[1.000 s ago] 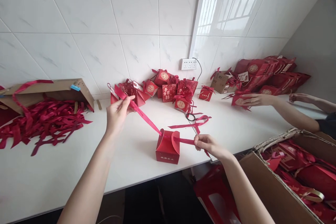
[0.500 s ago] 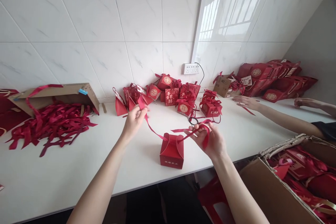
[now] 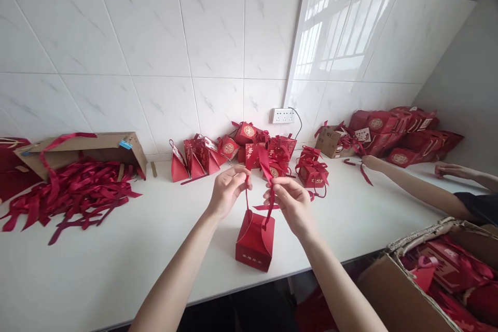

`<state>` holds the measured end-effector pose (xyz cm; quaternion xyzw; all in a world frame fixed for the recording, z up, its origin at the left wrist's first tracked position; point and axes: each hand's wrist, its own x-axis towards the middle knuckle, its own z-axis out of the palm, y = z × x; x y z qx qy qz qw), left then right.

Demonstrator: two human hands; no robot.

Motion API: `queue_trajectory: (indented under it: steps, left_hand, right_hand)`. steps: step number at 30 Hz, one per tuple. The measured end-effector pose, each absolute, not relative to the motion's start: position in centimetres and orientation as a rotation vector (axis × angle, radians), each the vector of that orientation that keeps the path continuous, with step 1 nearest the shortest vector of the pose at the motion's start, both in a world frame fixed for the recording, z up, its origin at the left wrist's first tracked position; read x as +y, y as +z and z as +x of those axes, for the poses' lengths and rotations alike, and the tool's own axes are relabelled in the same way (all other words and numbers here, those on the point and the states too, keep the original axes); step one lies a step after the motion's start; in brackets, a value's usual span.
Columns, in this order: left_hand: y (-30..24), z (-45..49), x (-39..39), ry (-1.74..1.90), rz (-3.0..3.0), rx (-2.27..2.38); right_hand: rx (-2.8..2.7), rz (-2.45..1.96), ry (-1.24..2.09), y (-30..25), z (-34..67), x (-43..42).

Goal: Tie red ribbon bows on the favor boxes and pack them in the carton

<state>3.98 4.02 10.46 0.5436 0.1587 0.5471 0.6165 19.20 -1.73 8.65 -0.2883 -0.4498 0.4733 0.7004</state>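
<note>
A small red gift box [image 3: 254, 249] with gold lettering stands upright near the table's front edge. A red ribbon [image 3: 270, 207] runs through its top flaps, and both lengths rise above it. My left hand [image 3: 230, 190] pinches one length of this ribbon to the left above the box. On the other side, my right hand [image 3: 291, 202] grips the second length between thumb and fingers. The two hands are close together but apart. Behind them, part of a finished box group [image 3: 278, 150] with bows is covered by the ribbon ends.
At left, loose ribbons [image 3: 89, 192] spill from a tipped cardboard box [image 3: 78, 145]. Red gift bags [image 3: 383, 127] are piled at the back right, where another person's hands [image 3: 371, 162] reach over the table. An open carton [image 3: 392, 280] of red boxes stands at the front right.
My left hand has moved right and my right hand left, bringing the ribbon lengths together above the box. The view has tilted up a little. The other person's nearer arm has shifted.
</note>
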Motion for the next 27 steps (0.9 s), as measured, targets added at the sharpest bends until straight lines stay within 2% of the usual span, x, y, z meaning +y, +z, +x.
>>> queue_trajectory:
  steps: [7,18,27]
  left_hand:
    - [10.5,2.6,3.5,1.336,1.288,0.451]
    - [10.9,-1.5,2.4,1.407,1.397,0.638]
    - [12.2,-1.5,1.5,1.410,1.537,0.750]
  right_hand:
    - [-1.031,-0.602,1.030,9.4,18.5,0.5]
    - [-1.201,-0.577,1.343,9.5,15.1,3.4]
    - [-1.366,-0.626,1.273,10.6,12.5,2.7]
